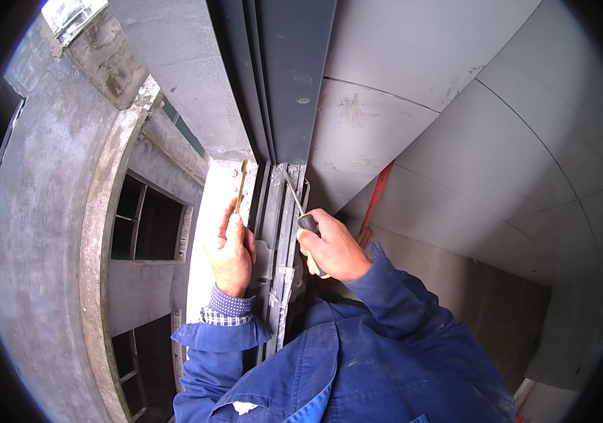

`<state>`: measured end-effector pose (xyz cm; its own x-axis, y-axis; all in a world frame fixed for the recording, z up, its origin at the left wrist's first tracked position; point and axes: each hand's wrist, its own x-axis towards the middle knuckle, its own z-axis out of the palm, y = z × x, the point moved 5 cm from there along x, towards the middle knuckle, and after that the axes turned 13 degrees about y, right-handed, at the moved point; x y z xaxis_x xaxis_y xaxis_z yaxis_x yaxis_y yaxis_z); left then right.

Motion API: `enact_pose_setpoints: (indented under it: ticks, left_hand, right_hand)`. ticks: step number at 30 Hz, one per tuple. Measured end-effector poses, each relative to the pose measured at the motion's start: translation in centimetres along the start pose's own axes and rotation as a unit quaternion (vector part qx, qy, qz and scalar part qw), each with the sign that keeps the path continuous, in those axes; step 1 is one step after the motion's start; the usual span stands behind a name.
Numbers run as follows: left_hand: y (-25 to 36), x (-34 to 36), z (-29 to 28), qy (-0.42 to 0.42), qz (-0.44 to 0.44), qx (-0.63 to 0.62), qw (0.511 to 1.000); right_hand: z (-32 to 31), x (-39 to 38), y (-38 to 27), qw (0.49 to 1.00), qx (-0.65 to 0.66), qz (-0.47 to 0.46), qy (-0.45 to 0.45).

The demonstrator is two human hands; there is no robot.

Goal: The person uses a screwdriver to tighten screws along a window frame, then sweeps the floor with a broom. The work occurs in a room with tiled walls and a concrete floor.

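Note:
My left hand (229,252) grips a thin brass-coloured tool (241,185) that points up along the white edge beside a grey metal frame (277,211). My right hand (333,248) is closed on a screwdriver (300,211) with a dark handle. Its thin shaft runs up and left to the top of the frame's channel. Both hands sit close together at the frame, just below a dark metal track (284,77). Blue jacket sleeves cover both forearms.
Grey plaster wall panels (485,162) fill the right side. A red bar (375,201) leans behind my right hand. On the left stands a concrete building front (55,233) with dark window openings (146,218).

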<state>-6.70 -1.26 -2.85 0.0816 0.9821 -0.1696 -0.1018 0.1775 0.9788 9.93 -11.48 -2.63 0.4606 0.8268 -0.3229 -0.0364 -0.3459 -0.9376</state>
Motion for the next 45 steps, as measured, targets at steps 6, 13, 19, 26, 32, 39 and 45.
enact_pose_setpoints:
  ticks: [6, 13, 19, 26, 32, 39, 45]
  left_hand:
    - [-0.2, 0.1, -0.1, -0.004, -0.003, -0.006, 1.000]
    - [0.0, 0.1, 0.0, 0.020, 0.012, 0.002, 1.000]
    - [0.1, 0.3, 0.0, 0.018, 0.016, 0.003, 1.000]
    - [0.1, 0.1, 0.1, 0.015, 0.013, 0.001, 1.000]
    - [0.0, 0.2, 0.0, 0.018, 0.005, -0.006, 1.000]
    - [0.0, 0.2, 0.1, 0.022, 0.006, -0.004, 1.000]
    - [0.1, 0.2, 0.1, 0.016, 0.013, 0.001, 1.000]
  right_hand:
    - [1.6, -2.6, -0.3, 0.970, 0.197, 0.140, -0.035]
    - [3.7, -3.5, 0.1, 0.918, 0.330, 0.216, -0.034]
    - [4.2, 1.0, -0.7, 0.927, 0.326, 0.182, 0.030]
    - [2.9, 1.2, -0.9, 0.961, 0.240, 0.139, 0.018]
    - [3.3, 1.3, -0.5, 0.961, 0.248, 0.117, 0.047]
    - [2.9, 0.1, -1.2, 0.971, 0.207, 0.117, 0.025]
    - [3.1, -0.2, -0.8, 0.969, 0.214, 0.126, 0.016]
